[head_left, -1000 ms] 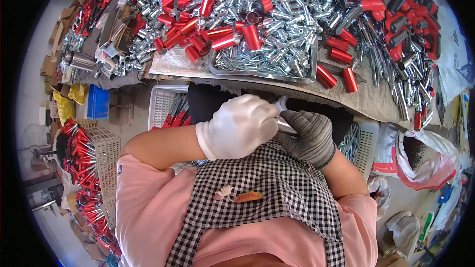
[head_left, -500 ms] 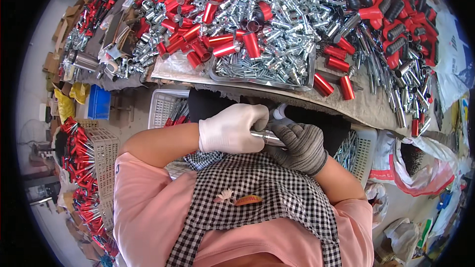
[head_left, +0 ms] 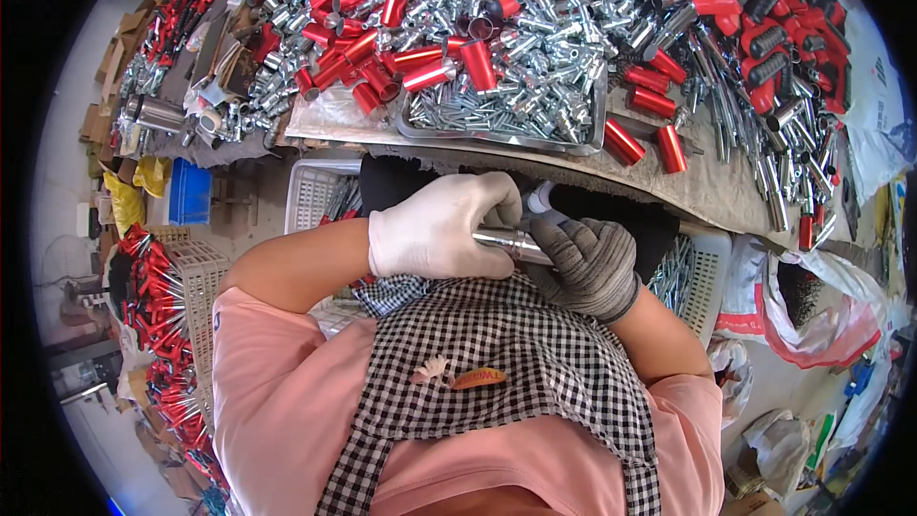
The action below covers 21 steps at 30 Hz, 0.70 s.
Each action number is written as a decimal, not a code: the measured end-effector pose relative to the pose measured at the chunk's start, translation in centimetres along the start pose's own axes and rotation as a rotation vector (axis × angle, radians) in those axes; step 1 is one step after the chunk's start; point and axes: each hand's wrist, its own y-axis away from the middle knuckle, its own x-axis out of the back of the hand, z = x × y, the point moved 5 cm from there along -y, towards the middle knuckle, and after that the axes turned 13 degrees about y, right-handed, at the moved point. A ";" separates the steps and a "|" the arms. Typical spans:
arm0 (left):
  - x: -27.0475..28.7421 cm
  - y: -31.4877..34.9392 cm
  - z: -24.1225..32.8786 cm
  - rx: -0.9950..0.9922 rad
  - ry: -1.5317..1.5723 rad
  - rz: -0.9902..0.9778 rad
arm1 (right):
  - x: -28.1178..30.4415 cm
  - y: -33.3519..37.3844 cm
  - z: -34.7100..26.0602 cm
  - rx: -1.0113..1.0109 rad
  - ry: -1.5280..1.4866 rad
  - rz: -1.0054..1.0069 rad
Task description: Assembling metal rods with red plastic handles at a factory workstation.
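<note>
In front of my chest, both gloved hands meet on a shiny silver metal tube (head_left: 513,244). My left hand (head_left: 444,227), in a white glove, is closed around the tube's left end, with the thumb side uppermost. My right hand (head_left: 594,266), in a grey striped glove, grips the other end; its fingers lie bent along the tube and hide that end. Beyond the hands, on the workbench, a metal tray (head_left: 503,140) is heaped with small silver fittings and screws. Red metal sleeves (head_left: 478,65) lie on and around the heap.
Red-and-black handles (head_left: 755,19) pile up at the bench's right, beside long metal rods (head_left: 716,115). Below the bench edge stand a white crate (head_left: 304,193) on the left and a pale basket (head_left: 708,279) of rods on the right. Red-handled tools fill a crate (head_left: 199,301) at far left.
The whole view has shifted slightly, with bench and hands higher in the picture. A little more of the tube shows between my hands, and my right fingers have loosened slightly.
</note>
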 end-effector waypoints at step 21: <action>0.5 2.9 0.9 -0.946 -0.307 0.000 | 3.3 -0.8 -0.8 0.034 0.085 0.078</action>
